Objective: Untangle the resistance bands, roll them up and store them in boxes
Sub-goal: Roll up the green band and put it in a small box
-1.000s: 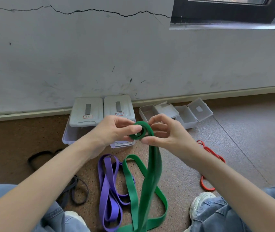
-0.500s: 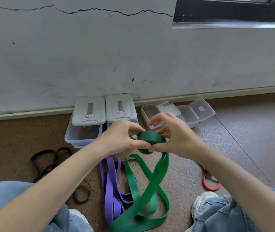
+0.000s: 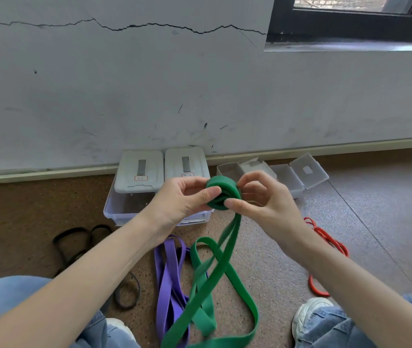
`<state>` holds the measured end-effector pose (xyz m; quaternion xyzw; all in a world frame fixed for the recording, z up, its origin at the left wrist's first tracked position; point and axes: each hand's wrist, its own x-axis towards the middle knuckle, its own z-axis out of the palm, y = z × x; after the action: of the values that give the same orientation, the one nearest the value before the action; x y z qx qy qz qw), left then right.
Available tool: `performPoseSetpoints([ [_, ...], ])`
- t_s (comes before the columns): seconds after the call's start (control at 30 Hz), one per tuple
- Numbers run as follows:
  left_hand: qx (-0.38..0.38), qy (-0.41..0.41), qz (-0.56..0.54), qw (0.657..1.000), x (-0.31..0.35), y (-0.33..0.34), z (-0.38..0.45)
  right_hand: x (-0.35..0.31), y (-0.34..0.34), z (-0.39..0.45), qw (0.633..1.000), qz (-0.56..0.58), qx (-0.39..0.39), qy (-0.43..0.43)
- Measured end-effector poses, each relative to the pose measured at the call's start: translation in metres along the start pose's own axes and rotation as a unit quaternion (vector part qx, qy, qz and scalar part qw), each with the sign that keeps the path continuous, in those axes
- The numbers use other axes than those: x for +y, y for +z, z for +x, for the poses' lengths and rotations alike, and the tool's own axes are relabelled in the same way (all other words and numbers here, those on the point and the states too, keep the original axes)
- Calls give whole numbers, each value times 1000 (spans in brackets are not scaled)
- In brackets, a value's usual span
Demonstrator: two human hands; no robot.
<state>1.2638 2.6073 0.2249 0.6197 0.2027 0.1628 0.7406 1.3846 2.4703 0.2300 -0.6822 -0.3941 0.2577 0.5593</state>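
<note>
I see both hands pinching the green band's [image 3: 221, 267] rolled coil, left hand [image 3: 180, 200] and right hand [image 3: 260, 202] on either side, above the floor [image 3: 287, 252]. Its loose tail hangs down beside the purple band [image 3: 168, 275]. Boxes [image 3: 139, 187] sit behind.

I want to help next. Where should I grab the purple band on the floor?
Probably take the purple band at its far looped end, coming from above; that end lies bare on the floor, while the green band crosses over its near part.
</note>
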Motion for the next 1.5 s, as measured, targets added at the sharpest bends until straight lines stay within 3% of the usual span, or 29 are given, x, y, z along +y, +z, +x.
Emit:
performPoseSetpoints([
  [0.07,-28,18,161,986,0,-4,-1,-2,-5,0,987,-153,-21,-41],
  [0.17,-68,69,427,899,-4,1,-3,-5,-5,-2,933,-339,-78,-92],
  [0.23,-65,82,502,859,-7,6,-5,-7,-3,-1,902,-401,-118,-107],
  [0.33,-74,58,541,836,-8,10,-6,-7,-1,0,862,-463,-165,-126],
  [0.43,-80,34,492,866,-6,9,-5,-8,-5,1,872,-438,-176,-130],
  [0.5,-82,24,403,911,2,6,-5,-12,-10,2,937,-312,-129,-94],
  [0.57,-63,21,277,959,13,2,-6,-15,-13,1,991,-109,-57,-49],
  [0.63,-27,26,166,985,21,-1,-4,-15,-11,-1,998,53,-5,-28],
  [0.7,-1,22,80,997,23,-1,-2,-16,-4,-3,991,128,29,-37],
  [0.83,6,-7,-42,999,12,6,-4,-12,4,-5,991,123,26,-43],
  [0.9,-7,-27,-48,998,11,6,-5,-8,2,-4,996,81,6,-41],
  [0.97,-24,-36,61,997,12,1,-5,-6,-5,-1,999,10,-24,-39],
  [1.07,-33,-19,254,966,13,-3,-4,-8,-15,0,987,-113,-100,-50],
  [1.17,-28,-1,281,959,11,3,-6,-11,-18,0,984,-116,-123,-61],
  [1.33,50,8,37,998,18,1,-3,-10,-12,-4,996,87,-12,-24],
  [1.5,48,4,-44,998,14,6,-4,-9,0,-7,989,146,-2,-18],
])
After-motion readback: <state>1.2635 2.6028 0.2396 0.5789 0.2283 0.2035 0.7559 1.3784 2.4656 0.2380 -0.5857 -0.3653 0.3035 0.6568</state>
